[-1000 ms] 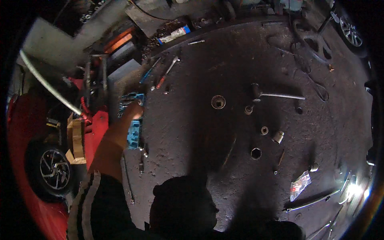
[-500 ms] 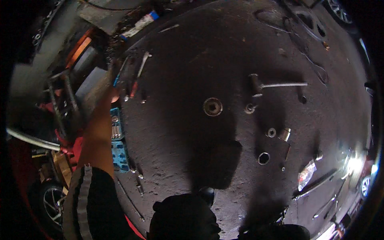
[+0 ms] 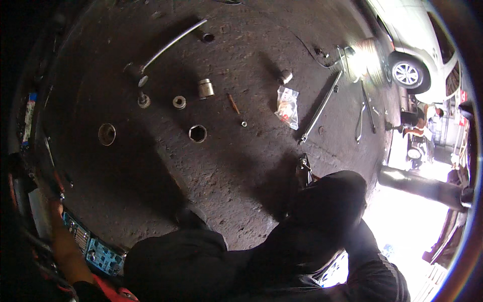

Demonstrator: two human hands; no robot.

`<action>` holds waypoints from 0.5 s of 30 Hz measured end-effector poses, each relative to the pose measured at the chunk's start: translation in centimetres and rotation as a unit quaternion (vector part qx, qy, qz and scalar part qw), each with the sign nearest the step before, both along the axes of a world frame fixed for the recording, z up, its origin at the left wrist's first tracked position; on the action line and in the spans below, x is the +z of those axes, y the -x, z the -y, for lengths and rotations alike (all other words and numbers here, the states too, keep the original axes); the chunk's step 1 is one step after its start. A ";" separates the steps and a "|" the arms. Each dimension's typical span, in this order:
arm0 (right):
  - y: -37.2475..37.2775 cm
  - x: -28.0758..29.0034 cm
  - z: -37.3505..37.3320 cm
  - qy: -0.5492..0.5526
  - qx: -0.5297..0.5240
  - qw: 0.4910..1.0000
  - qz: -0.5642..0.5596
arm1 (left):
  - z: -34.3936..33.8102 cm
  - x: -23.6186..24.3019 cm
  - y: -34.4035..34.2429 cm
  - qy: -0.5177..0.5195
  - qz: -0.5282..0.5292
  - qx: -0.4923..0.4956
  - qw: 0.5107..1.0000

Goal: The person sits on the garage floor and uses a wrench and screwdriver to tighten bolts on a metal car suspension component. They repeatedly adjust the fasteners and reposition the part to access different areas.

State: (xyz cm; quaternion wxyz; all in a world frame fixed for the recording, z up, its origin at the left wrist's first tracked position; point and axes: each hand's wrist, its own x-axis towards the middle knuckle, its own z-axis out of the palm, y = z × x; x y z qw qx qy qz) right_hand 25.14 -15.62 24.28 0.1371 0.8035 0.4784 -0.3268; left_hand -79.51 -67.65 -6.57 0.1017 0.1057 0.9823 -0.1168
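My left hand (image 3: pixel 56 206) is at the far left edge, beyond the blue open socket case (image 3: pixel 103 255), beside a red-handled tool (image 3: pixel 60 182) on the floor. Its fingers are too dark and small to make out, so whether it holds anything is unclear. The right arm, in a dark sleeve, comes in at the lower right and goes behind my bent knee; the right hand is hidden. In front of me lie a large hex socket (image 3: pixel 197 133), a round ring-shaped part (image 3: pixel 106 134), a silver socket (image 3: pixel 206 88) and a smaller round socket (image 3: pixel 179 102).
A long bar with a heavy head (image 3: pixel 173 43) lies at the far left. Toward the right are a clear plastic bag (image 3: pixel 287 106), a long wrench bar (image 3: pixel 320 108) and thinner wrenches (image 3: pixel 360 122). A bright lamp (image 3: pixel 358 61), a white car (image 3: pixel 407 30) and a person (image 3: pixel 425 121) are farther right.
The view has swung to the right, so the floor tools appear farther left. My left arm is now at the left edge, and the right sleeve has come into view.
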 end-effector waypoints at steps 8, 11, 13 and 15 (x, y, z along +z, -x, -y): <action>-5.8 1.9 3.2 0.001 -0.050 0.999 -0.007 | -3.6 1.1 -2.6 0.016 0.001 -0.010 1.000; -6.0 2.4 3.8 0.005 -0.058 0.998 0.000 | -3.7 0.5 -2.4 0.021 0.003 -0.009 1.000; -6.0 2.8 4.1 0.005 -0.067 0.998 0.004 | -3.6 0.2 -2.4 0.028 0.004 -0.018 0.999; -6.1 3.2 4.5 0.008 -0.073 0.997 0.008 | -3.4 0.2 -2.4 0.036 0.002 -0.024 0.999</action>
